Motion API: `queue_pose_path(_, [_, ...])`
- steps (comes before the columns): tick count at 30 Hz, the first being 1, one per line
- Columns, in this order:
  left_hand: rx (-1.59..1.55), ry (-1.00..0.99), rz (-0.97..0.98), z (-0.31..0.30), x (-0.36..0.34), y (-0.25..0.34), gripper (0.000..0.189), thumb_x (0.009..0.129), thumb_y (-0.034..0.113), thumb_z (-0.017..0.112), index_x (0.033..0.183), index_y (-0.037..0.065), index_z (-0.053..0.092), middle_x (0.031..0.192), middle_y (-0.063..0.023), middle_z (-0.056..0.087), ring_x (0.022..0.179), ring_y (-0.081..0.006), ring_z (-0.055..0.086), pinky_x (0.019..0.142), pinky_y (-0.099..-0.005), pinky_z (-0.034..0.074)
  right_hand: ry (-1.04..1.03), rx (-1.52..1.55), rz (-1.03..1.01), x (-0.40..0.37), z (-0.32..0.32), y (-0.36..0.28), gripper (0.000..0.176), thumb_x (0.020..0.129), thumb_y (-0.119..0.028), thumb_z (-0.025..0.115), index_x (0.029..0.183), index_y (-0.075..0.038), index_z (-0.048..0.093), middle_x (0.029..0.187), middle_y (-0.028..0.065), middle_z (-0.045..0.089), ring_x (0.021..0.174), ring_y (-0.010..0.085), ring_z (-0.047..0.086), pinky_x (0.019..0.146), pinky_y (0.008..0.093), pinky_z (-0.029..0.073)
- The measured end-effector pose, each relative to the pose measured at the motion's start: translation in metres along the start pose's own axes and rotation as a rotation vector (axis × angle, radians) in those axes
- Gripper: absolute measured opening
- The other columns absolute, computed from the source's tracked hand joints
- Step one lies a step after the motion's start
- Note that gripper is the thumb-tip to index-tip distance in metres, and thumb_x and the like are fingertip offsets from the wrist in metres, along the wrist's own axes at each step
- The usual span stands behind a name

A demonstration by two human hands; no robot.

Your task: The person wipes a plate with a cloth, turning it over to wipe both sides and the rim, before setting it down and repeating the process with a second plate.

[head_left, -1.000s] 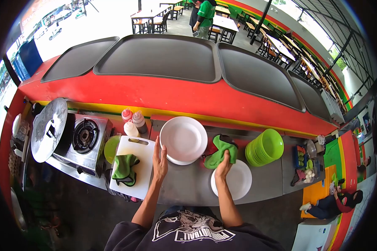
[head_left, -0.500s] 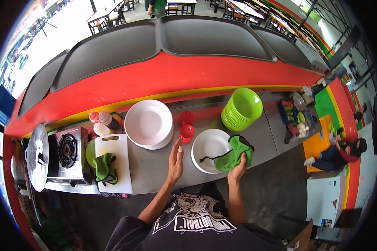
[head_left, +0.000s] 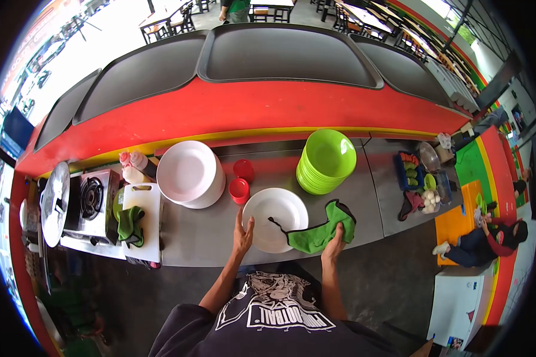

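Observation:
In front of me a white plate [head_left: 268, 205] lies on the steel counter. My left hand [head_left: 242, 237] is at its left rim, fingers stretched out and thumb apart, holding nothing. A green cloth [head_left: 315, 237] with dark edging is gripped in my right hand [head_left: 335, 245] at the plate's right side. Its left end, with a dark loop, hangs over the plate. Just beyond my left fingers stands a red cup [head_left: 239, 189], with a red lid-like disc [head_left: 243, 171] behind it. To the left rises a stack of white plates [head_left: 187, 169]; green bowls [head_left: 327, 157] are stacked at the back right.
At left are a gas stove [head_left: 92, 199], a big metal lid [head_left: 55, 202], sauce bottles [head_left: 135, 166] and a white cutting board [head_left: 152, 202] bearing another green cloth [head_left: 131, 226]. Vegetable containers [head_left: 410, 169] stand right. Black trays [head_left: 286, 53] line the red ledge. Someone [head_left: 488, 241] sits far right.
My left hand has come to the plate's left rim. The cloth in my right hand now stretches out more over the plate's right side. The counter things have shifted left in view.

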State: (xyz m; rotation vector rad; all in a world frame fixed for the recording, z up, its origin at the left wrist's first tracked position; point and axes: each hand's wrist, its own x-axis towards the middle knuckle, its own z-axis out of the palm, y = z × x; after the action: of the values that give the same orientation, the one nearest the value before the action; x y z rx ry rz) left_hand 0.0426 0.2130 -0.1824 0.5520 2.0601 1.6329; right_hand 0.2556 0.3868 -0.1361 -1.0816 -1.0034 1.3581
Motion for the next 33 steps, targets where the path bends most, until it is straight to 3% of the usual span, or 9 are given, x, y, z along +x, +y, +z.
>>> queue_pose_path(4, [-0.029,0.065,-0.033,0.012,-0.017,-0.006,0.055,0.100,0.024,0.055,0.146,0.003,0.034,0.133,-0.0221,0.055,0.119,-0.0325,0.056,0.099,-0.0384,0.045,-0.418,-0.278,0.180,0.014,0.003,0.006,0.048,0.099,-0.033,0.057,0.130,0.004,0.053,0.130,0.0107,0.056,0.116,0.0213,0.053,0.100,0.0339,0.039])
queue_pose_path(7, [0.075,0.179,0.054,0.019,-0.025,-0.015,0.056,0.099,0.022,0.057,0.147,0.005,0.033,0.130,-0.0218,0.056,0.119,-0.0312,0.056,0.099,-0.0383,0.045,-0.715,-0.390,0.231,0.014,0.005,0.016,0.046,0.100,-0.033,0.055,0.129,0.003,0.054,0.127,0.0118,0.058,0.114,0.0216,0.053,0.099,0.0335,0.041])
queue_pose_path(8, [0.056,0.188,0.036,0.021,-0.030,-0.011,0.057,0.099,0.022,0.057,0.148,0.005,0.033,0.130,-0.0217,0.056,0.119,-0.0309,0.056,0.099,-0.0383,0.044,-0.818,-0.437,0.126,0.016,0.004,0.022,0.045,0.101,-0.033,0.054,0.129,0.002,0.054,0.125,0.0129,0.059,0.112,0.0226,0.055,0.097,0.0340,0.042])
queue_pose_path(16, [-0.022,0.365,-0.020,0.034,-0.064,0.006,0.052,0.101,0.027,0.053,0.145,0.003,0.037,0.130,-0.0208,0.056,0.119,-0.0289,0.056,0.099,-0.0373,0.044,-0.969,-0.404,0.114,0.025,0.002,0.022,0.046,0.101,-0.034,0.051,0.128,0.003,0.055,0.122,0.0133,0.061,0.110,0.0245,0.056,0.096,0.0353,0.042])
queue_pose_path(22, [-0.267,0.532,0.019,0.043,-0.076,0.033,0.045,0.106,0.035,0.040,0.136,0.002,0.047,0.118,-0.0093,0.061,0.108,-0.0157,0.055,0.095,-0.0280,0.043,-0.985,-0.370,0.187,0.028,0.000,0.017,0.043,0.103,-0.032,0.048,0.126,0.004,0.054,0.123,0.0152,0.060,0.114,0.0268,0.055,0.098,0.0372,0.041])
queue_pose_path(27, [-0.418,0.582,0.089,0.045,-0.082,0.061,0.046,0.107,0.037,0.038,0.134,0.002,0.049,0.116,-0.0048,0.060,0.105,-0.0113,0.054,0.092,-0.0243,0.042,-0.928,-0.255,0.245,0.017,0.008,-0.010,0.050,0.103,-0.036,0.047,0.131,0.005,0.051,0.130,0.0135,0.057,0.119,0.0245,0.052,0.101,0.0360,0.039])
queue_pose_path(31, [-0.567,0.555,0.030,0.051,-0.081,0.080,0.047,0.105,0.040,0.042,0.129,0.002,0.054,0.110,-0.0026,0.062,0.100,-0.0099,0.055,0.089,-0.0249,0.044,-1.105,-0.311,0.020,-0.007,0.023,-0.040,0.046,0.103,-0.033,0.047,0.130,0.004,0.052,0.128,0.0161,0.057,0.120,0.0261,0.052,0.104,0.0367,0.036])
queue_pose_path(33, [-0.473,0.487,-0.046,0.049,-0.082,0.070,0.046,0.105,0.040,0.044,0.124,0.001,0.059,0.097,0.0008,0.060,0.090,-0.0079,0.053,0.081,-0.0236,0.044,-1.247,-0.447,-0.116,-0.020,0.032,-0.050,0.042,0.102,-0.029,0.048,0.127,0.003,0.054,0.124,0.0228,0.058,0.119,0.0356,0.053,0.104,0.0410,0.037])
